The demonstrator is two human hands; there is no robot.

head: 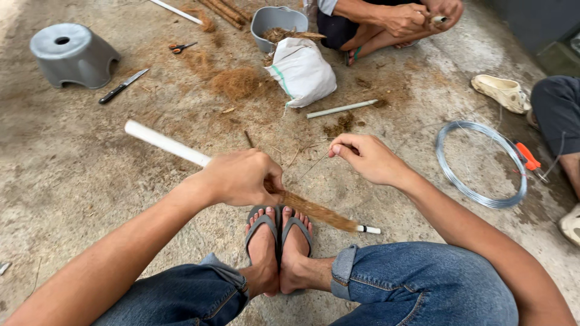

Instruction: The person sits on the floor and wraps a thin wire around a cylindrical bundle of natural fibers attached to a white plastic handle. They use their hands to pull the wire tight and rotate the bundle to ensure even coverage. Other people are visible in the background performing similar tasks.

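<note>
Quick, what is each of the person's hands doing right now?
Left hand: closed around a white plastic pipe wrapped in brown coconut fibre.
Right hand: fingers pinched on a thin strand, seemingly wire.

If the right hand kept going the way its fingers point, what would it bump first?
Probably the left hand gripping the long white plastic pipe; the right hand points left toward it, pinching a thin strand. Depth is unclear.
</note>
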